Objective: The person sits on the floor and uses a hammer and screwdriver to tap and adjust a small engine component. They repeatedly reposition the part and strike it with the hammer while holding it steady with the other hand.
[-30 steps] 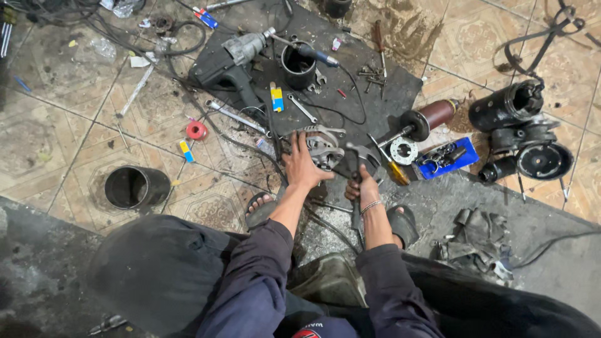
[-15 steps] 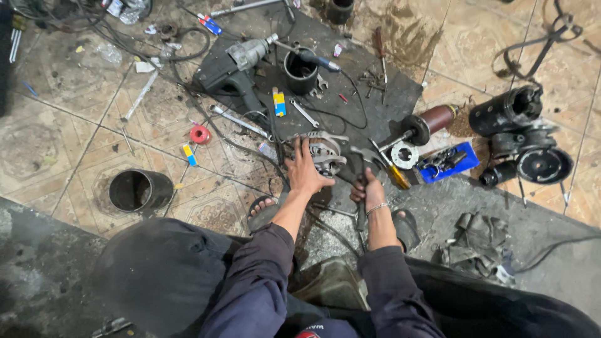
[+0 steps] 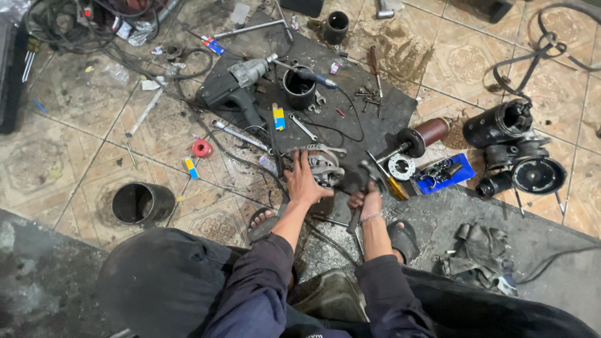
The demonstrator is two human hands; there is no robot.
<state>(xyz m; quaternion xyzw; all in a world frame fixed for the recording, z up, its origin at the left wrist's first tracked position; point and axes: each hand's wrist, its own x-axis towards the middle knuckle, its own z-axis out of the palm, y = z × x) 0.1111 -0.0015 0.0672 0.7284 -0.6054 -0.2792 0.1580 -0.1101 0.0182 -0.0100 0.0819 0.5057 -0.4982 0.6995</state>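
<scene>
Left hand [image 3: 305, 183] is spread flat on the finned alternator housing [image 3: 324, 164], right hand [image 3: 366, 199] clamped round a dark tool [image 3: 352, 183]; that casting looks heavy, rigid and greasy, so I'd grip the rim.

The left hand [image 3: 305, 184] is covering part of the ribbed metal housing [image 3: 325, 166]. The right hand [image 3: 365, 199] is wrapping a dark tool [image 3: 358, 181] whose shape is staying unclear. The cable loop [image 3: 551, 44] is running off the top edge.
</scene>
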